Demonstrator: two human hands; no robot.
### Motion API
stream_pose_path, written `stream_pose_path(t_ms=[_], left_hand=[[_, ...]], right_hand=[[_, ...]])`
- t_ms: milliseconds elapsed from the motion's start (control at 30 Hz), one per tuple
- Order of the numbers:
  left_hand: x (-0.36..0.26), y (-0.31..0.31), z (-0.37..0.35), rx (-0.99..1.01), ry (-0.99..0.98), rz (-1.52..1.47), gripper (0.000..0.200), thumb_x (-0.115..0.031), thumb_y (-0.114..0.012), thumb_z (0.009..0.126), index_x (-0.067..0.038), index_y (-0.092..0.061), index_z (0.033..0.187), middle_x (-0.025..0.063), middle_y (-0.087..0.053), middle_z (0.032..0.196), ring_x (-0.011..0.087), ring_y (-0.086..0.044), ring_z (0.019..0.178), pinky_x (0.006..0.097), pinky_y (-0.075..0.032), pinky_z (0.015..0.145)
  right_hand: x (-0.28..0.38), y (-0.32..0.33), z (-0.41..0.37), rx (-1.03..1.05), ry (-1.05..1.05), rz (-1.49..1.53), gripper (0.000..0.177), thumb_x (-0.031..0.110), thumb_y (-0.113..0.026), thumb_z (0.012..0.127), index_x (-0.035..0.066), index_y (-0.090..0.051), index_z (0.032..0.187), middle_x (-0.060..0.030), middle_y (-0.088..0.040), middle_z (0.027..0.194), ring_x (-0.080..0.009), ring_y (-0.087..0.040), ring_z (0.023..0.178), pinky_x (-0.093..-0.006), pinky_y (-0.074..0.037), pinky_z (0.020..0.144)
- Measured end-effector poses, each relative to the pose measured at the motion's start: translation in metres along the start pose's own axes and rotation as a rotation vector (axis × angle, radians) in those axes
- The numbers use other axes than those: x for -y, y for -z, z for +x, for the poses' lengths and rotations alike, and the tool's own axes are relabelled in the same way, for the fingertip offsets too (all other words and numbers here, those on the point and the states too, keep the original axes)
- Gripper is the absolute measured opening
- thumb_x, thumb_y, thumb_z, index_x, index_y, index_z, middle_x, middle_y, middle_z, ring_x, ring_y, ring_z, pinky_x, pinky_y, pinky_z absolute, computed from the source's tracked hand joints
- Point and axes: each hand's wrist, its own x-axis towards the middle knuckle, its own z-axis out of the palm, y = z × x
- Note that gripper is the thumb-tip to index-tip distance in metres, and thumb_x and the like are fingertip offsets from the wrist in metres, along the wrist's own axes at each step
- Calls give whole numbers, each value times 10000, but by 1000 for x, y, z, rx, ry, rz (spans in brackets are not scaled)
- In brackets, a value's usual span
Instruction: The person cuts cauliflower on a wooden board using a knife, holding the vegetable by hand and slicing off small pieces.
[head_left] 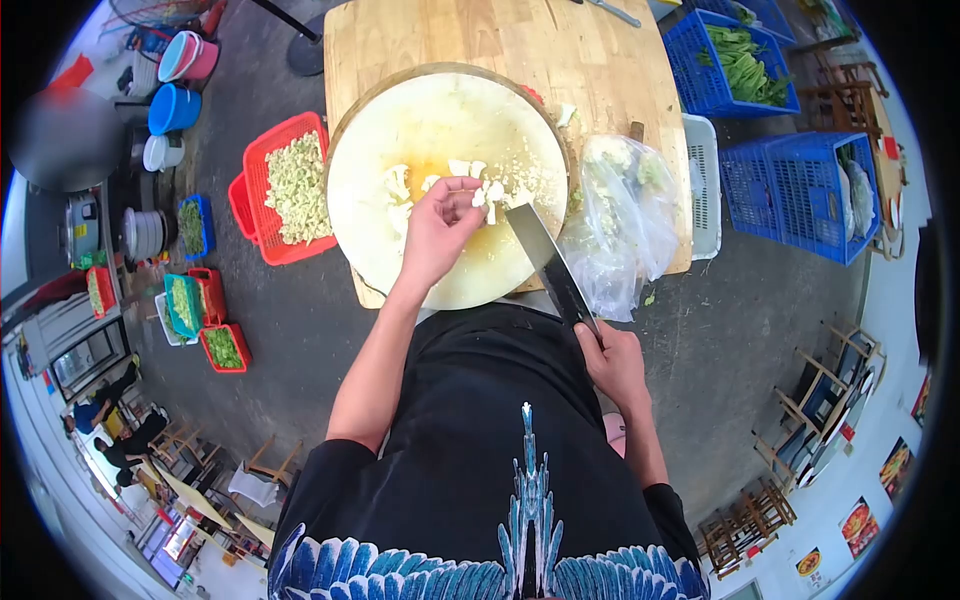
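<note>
My left hand (442, 232) is closed over a round chopping board (380, 250), its curled fingertips on a cauliflower floret (490, 195). Further small florets (397, 180) lie around that hand, and fine white crumbs are scattered on the board's right side. In my right hand (612, 368) is the handle of a cleaver (545, 262). Its broad blade slants up and left, with the tip over the board's lower right part, close to the florets. A clear plastic bag (615, 240) with cauliflower inside sits right of the board.
The board rests on a wooden table (600, 70). A red basket (262, 200) of cut cauliflower stands left of it, a white basket (708, 190) right. Blue crates (775, 195) with vegetables are further right. Buckets (175, 108) and small vegetable baskets (222, 348) stand on the left floor.
</note>
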Motion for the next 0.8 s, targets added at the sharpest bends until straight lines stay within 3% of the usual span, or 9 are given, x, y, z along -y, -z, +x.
stream_pose_path(t_ms=[167, 267, 567, 800], left_hand=[[15, -4, -15, 0, -3, -160, 271, 18, -730, 1035, -1, -694, 1304, 25, -773, 1053, 76, -730, 947, 248, -587, 874], [20, -1, -20, 23, 25, -106, 236, 39, -700, 1057, -3, -666, 1287, 49, -764, 1127, 105, -737, 997, 288, -636, 944], [29, -12, -26, -52, 123, -328, 227, 18, -720, 1053, -16, -659, 1269, 40, -756, 1094, 99, -735, 971, 277, -640, 894], [43, -26, -23, -171, -15, 65, 257, 14, -755, 1017, 4, -668, 1258, 45, -744, 1125, 109, -759, 903, 243, -589, 810]], right_hand=[[4, -1, -2, 16, -24, 61, 295, 271, -706, 1084, 21, -731, 929, -230, -592, 673, -436, -576, 584, -461, -465, 578], [0, -3, -3, 15, -24, 62, 293, 267, -706, 1085, 16, -731, 936, -231, -588, 668, -418, -575, 569, -457, -461, 571], [-4, 2, -4, -29, 4, 75, 268, 239, -719, 1076, 6, -738, 945, -216, -596, 661, -384, -582, 544, -437, -457, 556], [1, 2, -11, -25, 36, 59, 230, 236, -718, 1075, 33, -748, 972, -218, -618, 675, -410, -625, 577, -459, -475, 562]])
